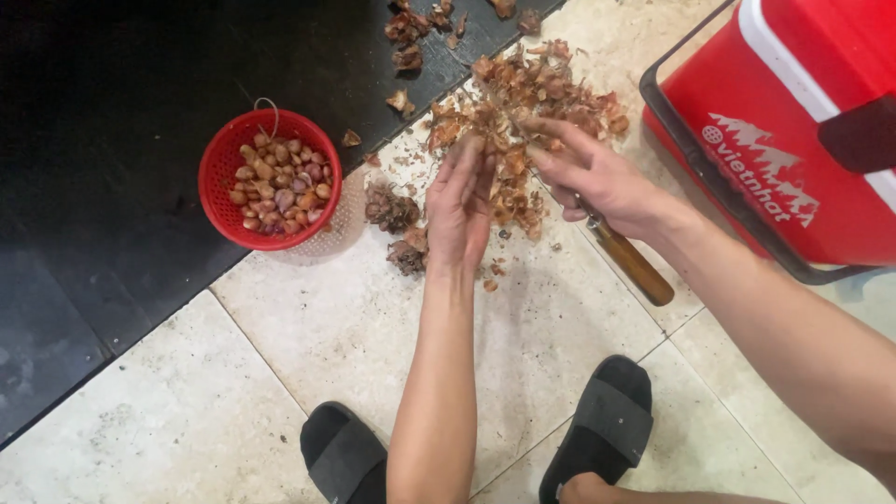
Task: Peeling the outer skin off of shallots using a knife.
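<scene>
My left hand point(460, 207) hangs over a heap of dry brown shallot skins point(523, 103) on the pale floor tile, fingers pointing down and close together; whether something small sits in them I cannot tell. My right hand point(588, 177) grips a knife with a brown wooden handle point(633, 264) that sticks out toward me; the blade is hidden among the skins. The two hands almost meet above the peelings. A round red plastic basket point(217, 177) left of my hands holds several peeled shallots point(282, 187).
A red cooler box point(803, 112) stands at the right, close to my right forearm. Black floor point(112, 140) covers the upper left, with more skins scattered there. My feet in black slippers point(602, 425) rest on the tile below.
</scene>
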